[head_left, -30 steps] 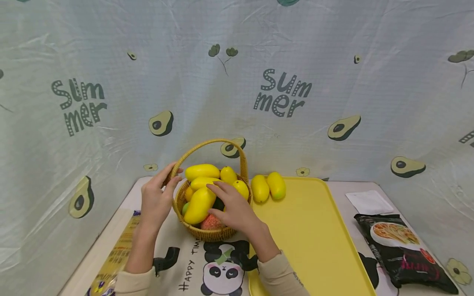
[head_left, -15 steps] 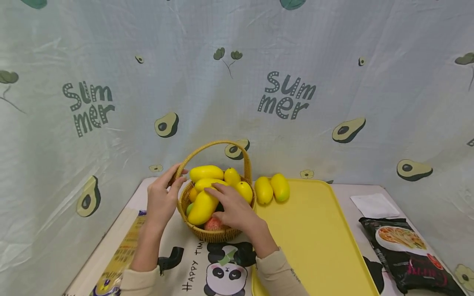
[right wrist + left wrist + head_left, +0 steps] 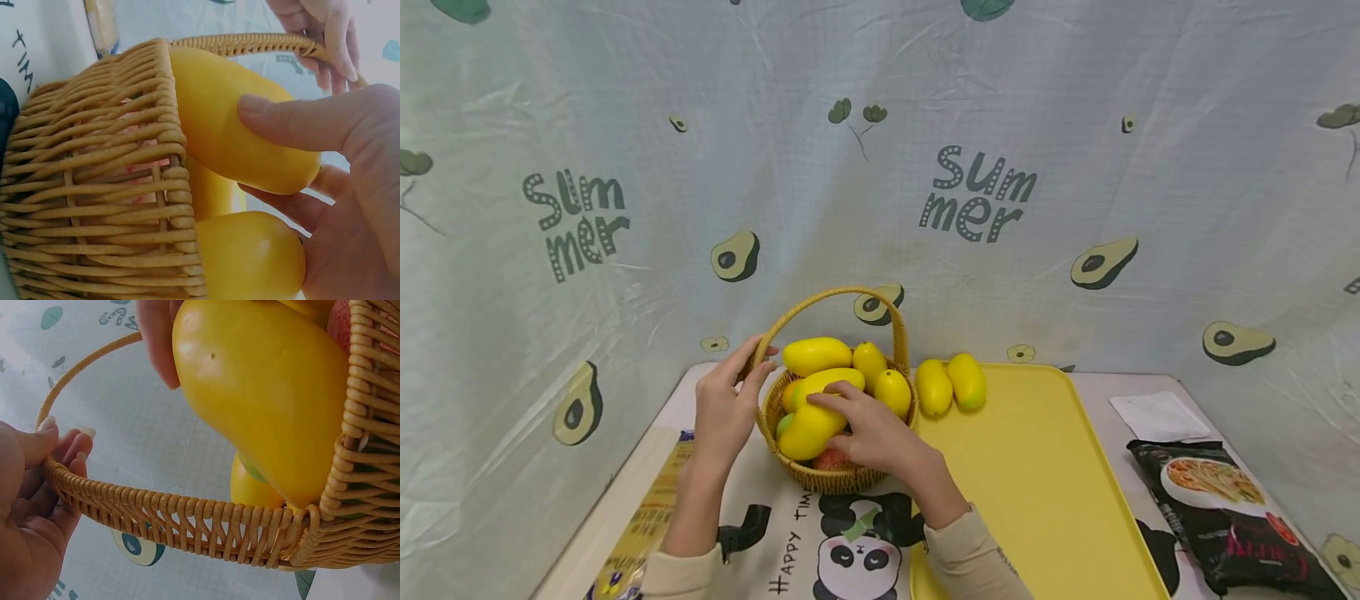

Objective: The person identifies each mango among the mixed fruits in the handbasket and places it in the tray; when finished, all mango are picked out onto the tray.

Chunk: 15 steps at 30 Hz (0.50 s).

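A round wicker basket (image 3: 831, 481) with a tall arched handle stands on the table, piled with fruit. My left hand (image 3: 722, 408) holds the left side of the handle (image 3: 159, 515) between thumb and fingers. At the basket's front left, my right hand (image 3: 880, 429) grips a yellow mango (image 3: 808, 435); the thumb lies on one side, the fingers curl round the other. In the right wrist view, the mango (image 3: 228, 119) leans over the wicker rim. Behind it lie several more yellow fruits (image 3: 817, 356). A reddish fruit (image 3: 831, 460) shows under the right hand, partly hidden.
Right of the basket lies a yellow tray (image 3: 1022, 475), with two yellow mangoes (image 3: 951, 386) at its back left corner. A black food packet (image 3: 1228, 517) and a white sheet (image 3: 1159, 416) are farther right. A long golden packet (image 3: 643, 529) lies at left.
The held mango has tipped lower toward the basket's front left, and my right fingers have come over its upper end. My left hand stays on the handle. The view has shifted slightly.
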{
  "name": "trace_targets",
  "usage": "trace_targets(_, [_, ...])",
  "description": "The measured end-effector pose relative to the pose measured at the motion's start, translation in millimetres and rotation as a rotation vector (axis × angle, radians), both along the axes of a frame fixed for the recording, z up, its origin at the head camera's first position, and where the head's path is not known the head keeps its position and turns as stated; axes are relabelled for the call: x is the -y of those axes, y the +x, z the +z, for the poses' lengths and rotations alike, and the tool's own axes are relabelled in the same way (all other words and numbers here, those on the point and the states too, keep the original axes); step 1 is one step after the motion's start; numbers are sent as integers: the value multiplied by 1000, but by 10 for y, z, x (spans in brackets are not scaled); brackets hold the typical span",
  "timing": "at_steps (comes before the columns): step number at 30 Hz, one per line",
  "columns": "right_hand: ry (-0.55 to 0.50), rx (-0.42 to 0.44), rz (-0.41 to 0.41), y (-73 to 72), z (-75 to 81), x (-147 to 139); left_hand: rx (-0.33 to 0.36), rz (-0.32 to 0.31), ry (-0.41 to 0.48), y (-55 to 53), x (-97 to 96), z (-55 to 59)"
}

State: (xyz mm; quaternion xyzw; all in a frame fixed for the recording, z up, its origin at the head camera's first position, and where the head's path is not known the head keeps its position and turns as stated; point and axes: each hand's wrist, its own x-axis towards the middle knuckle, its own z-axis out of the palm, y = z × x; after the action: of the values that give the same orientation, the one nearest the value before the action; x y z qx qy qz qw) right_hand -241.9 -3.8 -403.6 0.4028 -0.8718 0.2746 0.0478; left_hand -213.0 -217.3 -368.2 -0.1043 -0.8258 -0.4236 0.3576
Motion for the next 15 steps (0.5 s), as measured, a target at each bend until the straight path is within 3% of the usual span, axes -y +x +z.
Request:
trace_targets(6, [-15, -2, 29, -7, -16, 16, 16, 15, -4, 8, -2, -10])
trace_targets(15, [-172, 22, 15, -16, 8, -76, 8, 11, -10, 4, 1, -8])
